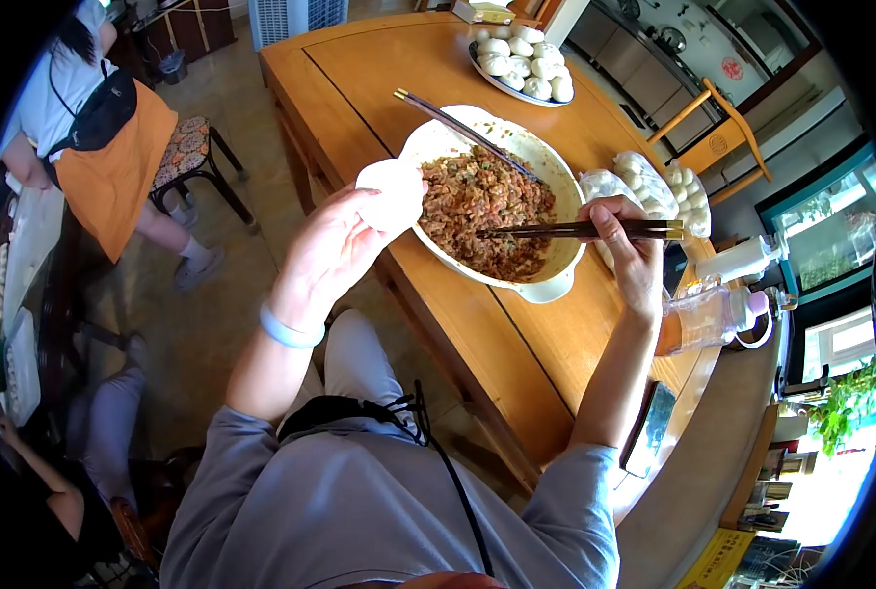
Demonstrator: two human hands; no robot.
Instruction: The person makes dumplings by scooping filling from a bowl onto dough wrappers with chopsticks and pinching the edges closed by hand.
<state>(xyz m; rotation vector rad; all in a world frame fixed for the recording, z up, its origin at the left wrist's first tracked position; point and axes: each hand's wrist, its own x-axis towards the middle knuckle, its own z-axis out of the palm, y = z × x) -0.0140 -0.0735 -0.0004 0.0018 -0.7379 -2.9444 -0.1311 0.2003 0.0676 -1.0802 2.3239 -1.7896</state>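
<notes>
A round white dough wrapper (391, 192) lies across the fingers of my left hand (340, 240), held beside the near left rim of a large white bowl (559, 177). Brown minced filling (467, 201) with green and reddish bits fills much of the bowl. My right hand (626, 245) grips a pair of dark chopsticks (575, 231), whose tips touch the filling. Another pair of chopsticks (457, 128) rests over the bowl's far rim, with its ends in the filling.
On the wooden table (359, 79) stand a plate of white buns (521, 61), bagged round white items (644, 187), a bottle of amber liquid (703, 319) and a phone (649, 427). A person in an orange apron (119, 167) stands at left near a patterned stool (185, 147).
</notes>
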